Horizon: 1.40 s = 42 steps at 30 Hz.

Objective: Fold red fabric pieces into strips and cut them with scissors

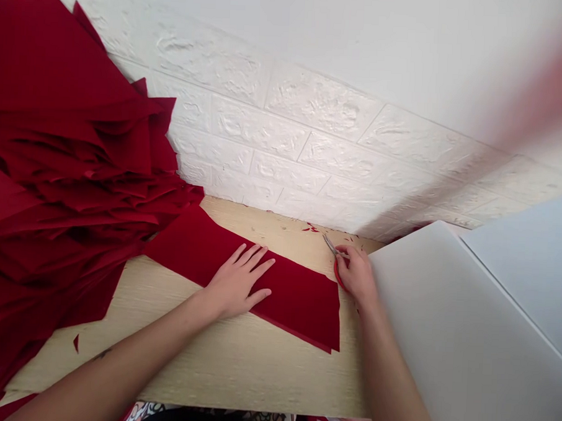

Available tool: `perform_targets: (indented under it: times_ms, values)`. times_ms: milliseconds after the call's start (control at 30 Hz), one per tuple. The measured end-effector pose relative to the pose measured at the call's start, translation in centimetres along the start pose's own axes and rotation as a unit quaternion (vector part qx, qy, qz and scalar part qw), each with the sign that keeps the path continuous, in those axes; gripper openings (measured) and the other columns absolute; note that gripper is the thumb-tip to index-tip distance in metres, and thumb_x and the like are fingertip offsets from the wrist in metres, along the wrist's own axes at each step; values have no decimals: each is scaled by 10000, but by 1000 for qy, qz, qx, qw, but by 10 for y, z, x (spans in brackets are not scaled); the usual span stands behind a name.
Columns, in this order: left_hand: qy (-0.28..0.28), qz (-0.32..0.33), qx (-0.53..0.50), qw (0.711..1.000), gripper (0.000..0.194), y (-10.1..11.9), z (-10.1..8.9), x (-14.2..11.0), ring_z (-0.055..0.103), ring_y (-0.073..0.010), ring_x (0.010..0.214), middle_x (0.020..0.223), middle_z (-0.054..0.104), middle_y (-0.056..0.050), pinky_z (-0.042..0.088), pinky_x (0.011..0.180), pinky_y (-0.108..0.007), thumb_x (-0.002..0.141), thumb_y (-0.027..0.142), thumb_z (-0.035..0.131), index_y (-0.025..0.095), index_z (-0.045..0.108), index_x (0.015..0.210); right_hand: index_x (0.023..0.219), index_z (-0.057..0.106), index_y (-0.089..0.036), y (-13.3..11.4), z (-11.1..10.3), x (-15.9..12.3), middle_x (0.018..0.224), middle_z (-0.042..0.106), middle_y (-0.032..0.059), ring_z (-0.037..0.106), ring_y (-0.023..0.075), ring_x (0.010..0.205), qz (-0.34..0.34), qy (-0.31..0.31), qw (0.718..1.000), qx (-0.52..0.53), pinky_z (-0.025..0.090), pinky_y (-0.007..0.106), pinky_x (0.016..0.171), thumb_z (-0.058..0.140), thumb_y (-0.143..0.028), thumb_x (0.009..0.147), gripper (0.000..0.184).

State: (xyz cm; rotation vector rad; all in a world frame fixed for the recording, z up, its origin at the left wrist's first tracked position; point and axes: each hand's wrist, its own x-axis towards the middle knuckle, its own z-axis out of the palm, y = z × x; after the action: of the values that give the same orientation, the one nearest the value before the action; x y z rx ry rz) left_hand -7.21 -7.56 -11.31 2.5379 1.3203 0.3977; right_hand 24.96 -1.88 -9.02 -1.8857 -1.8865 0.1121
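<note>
Nearest: strip of patterned cloth (155, 407) at the tabletop's (255, 374) near edge, below the left grip. One loose red scrap (76, 343) is well apart from the left grip, to its left and nearer the body.

Left grip (240, 283): flat, palm down, fingers spread, resting on the red fabric piece (300, 298). Not pinching anything. Piece runs under it and out both sides: left end reaches the big pile, right end stops just short of the right grip. At least two layers show at the right end, edges not quite lined up. Can't tell if the left end tucks under the pile.

Right grip (353, 269): closed on the scissors (330, 247), just beyond the fabric's right end. Blades point away from the body, clear of the cloth; look pressed together, too small to be sure.

Step, my read: holding the piece steady or smoothing it, scissors parked in hand. Not cutting at this instant. Any trim from here calls for the left grip to keep the layers from sliding and the right grip to bring the blades back to an edge.

Farther: red trimmings (310, 227) past the right grip, by the wall. Red fabric pile (78, 152) left of and beyond the left grip. White box (462, 318) just right of the right grip. White brick-pattern wall (284, 130) behind it all. Red blur upper right, can't identify.
</note>
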Motion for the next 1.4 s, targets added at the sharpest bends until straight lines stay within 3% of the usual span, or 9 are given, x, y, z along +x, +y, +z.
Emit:
perform_targets:
  times_ms: [100,200,400,533,767,900,1100,1267,1400]
  values:
    - [-13,-1,1,1000,640,-5,-4,-3,232,-281,1531,1636,279,-86,198,1253,-502,965,561,393,250,376,1524,945,636,-176,-5,-2,-31,964,690,133,612,265,917,74,111,990,53,484,407,835,433,-404,915,306]
    - [-9,5,-4,1000,629,-8,-7,-6,254,-272,1525,1634,290,-77,206,1254,-495,964,557,401,265,380,1521,862,622,-196,-14,-6,-62,910,693,137,591,284,908,103,167,980,42,469,423,838,448,-504,919,358]
    - [26,6,-39,999,580,-9,-12,-2,356,-270,1468,1549,458,-81,244,1245,-489,978,552,376,234,480,1452,781,601,-242,-24,-9,-100,725,633,77,566,275,750,107,67,992,28,461,452,764,486,-598,890,390]
    - [50,-18,-47,998,444,-13,-18,13,488,-277,1326,1340,606,-125,343,1179,-479,998,414,358,181,583,1301,818,599,-254,-25,-3,-105,720,610,64,520,281,768,75,74,994,1,450,474,787,588,-568,821,315]
    - [-64,-85,-3,994,425,-23,-37,45,620,-315,1089,1172,672,-134,488,941,-427,833,408,656,192,601,1194,771,573,-244,-24,-3,-104,762,634,72,545,271,794,56,91,994,21,448,454,804,598,-528,841,294]
    - [-70,-78,-5,994,208,-24,-41,48,626,-319,1021,1019,692,-117,490,893,-423,821,360,675,203,650,956,786,561,-232,-23,-7,-106,842,654,91,586,275,847,58,121,990,44,457,449,824,575,-520,879,303]
    - [72,-101,68,990,228,-43,-44,39,554,-320,1101,1094,629,-138,458,962,-470,923,346,500,191,634,1023,826,580,-224,-30,-6,-103,866,666,93,576,267,877,13,95,994,53,466,428,817,549,-490,916,282]
    - [45,-89,16,995,493,-47,-31,35,494,-337,1234,1308,567,-167,418,1074,-507,911,489,499,150,540,1267,939,608,-199,-36,4,-97,920,672,107,584,270,922,-34,65,996,47,478,442,849,511,-440,955,260]
    - [18,-57,12,998,487,-43,-21,35,334,-322,1444,1519,417,-175,243,1222,-548,941,352,397,163,476,1383,1079,632,-181,-46,9,-90,1083,678,137,578,292,1053,-71,50,996,-1,471,474,933,499,-411,969,288]
